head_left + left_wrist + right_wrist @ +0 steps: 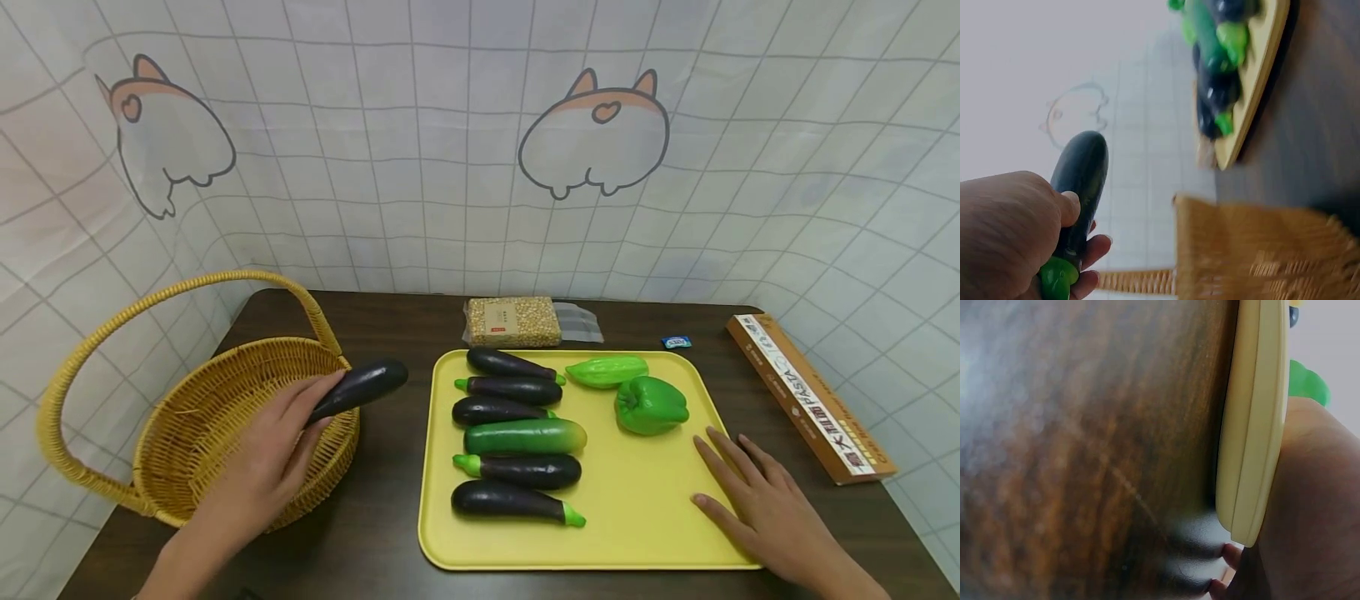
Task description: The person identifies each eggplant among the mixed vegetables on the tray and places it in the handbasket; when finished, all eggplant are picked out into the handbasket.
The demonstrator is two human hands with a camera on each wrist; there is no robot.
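Held eggplant [369, 386]: purple-black; bright green cap (left wrist view). Other eggplants [517, 498]: same dark purple-black, bright green caps. Long gourd [517, 436]: mid-green, yellowing at one end. Ridged vegetable [607, 372]: light green. Bell pepper [651, 405]: saturated green. Tray [652, 517]: plain pale yellow. Basket [225, 387]: golden tan, woven pattern. Bench [386, 500]: dark brown, wood-grain streaks. Pasta box [810, 396]: orange-brown, white panel, dark lettering. Small packet [676, 342]: blue, white print. Backdrop [450, 233]: white, grey grid; grey-outlined animal drawings [600, 150], orange patches.
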